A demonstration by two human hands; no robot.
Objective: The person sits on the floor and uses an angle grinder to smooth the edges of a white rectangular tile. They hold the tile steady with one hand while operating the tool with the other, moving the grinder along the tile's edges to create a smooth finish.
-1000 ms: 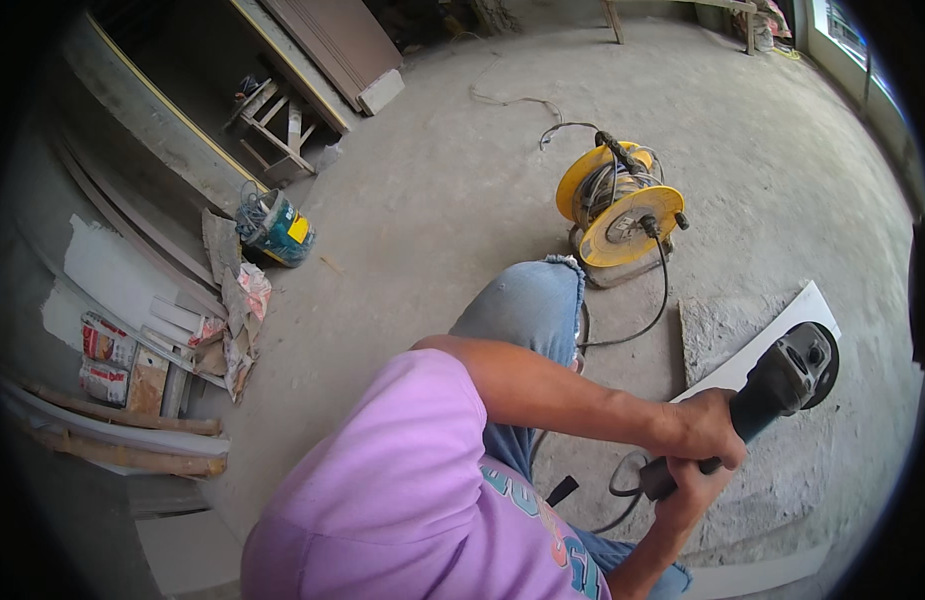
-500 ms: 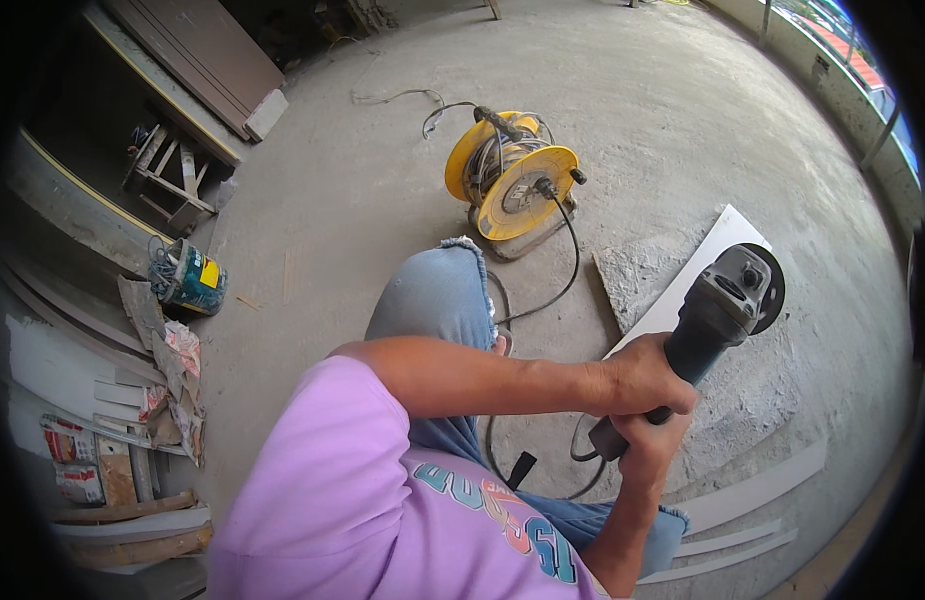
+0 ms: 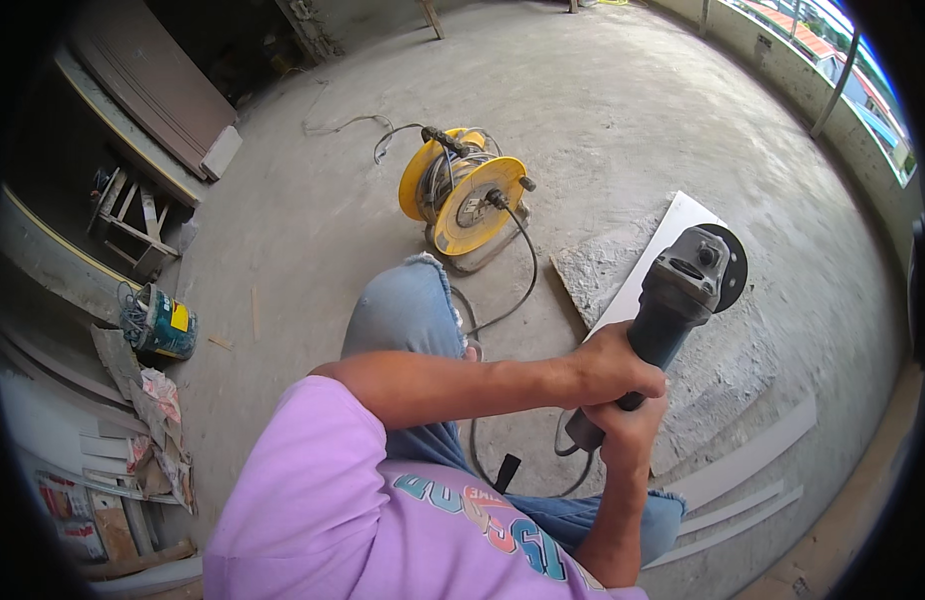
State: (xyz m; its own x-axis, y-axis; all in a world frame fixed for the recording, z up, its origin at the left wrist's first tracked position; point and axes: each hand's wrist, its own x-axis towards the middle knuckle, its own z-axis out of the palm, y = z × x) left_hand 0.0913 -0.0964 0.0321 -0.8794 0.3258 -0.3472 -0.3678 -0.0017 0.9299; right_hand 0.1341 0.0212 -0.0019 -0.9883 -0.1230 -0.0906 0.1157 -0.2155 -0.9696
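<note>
An angle grinder (image 3: 665, 318) with a dark body, grey metal head and thin dark disc (image 3: 735, 268) is in both my hands. Wrapped round its body, my left hand (image 3: 619, 364) reaches across from the left. Below it, my right hand (image 3: 629, 424) grips the rear of the handle. The head points up and away from me, and the disc's side faces right. Beyond and partly behind the tool lies a white board strip (image 3: 647, 258) on a rough concrete slab (image 3: 587, 268). From the handle's end a black cable hangs down.
Ahead stands a yellow cable reel (image 3: 475, 205) with a black cable (image 3: 531, 270) plugged into it, running back beside my knee. Cut white strips (image 3: 758, 455) lie at the lower right. A bucket (image 3: 171, 325) and scrap boards (image 3: 133, 385) are at left; a low wall (image 3: 783, 95) edges the right.
The whole view has shifted, so the reel, board and bucket sit farther left in the picture. My two hands keep the same hold on the angle grinder.
</note>
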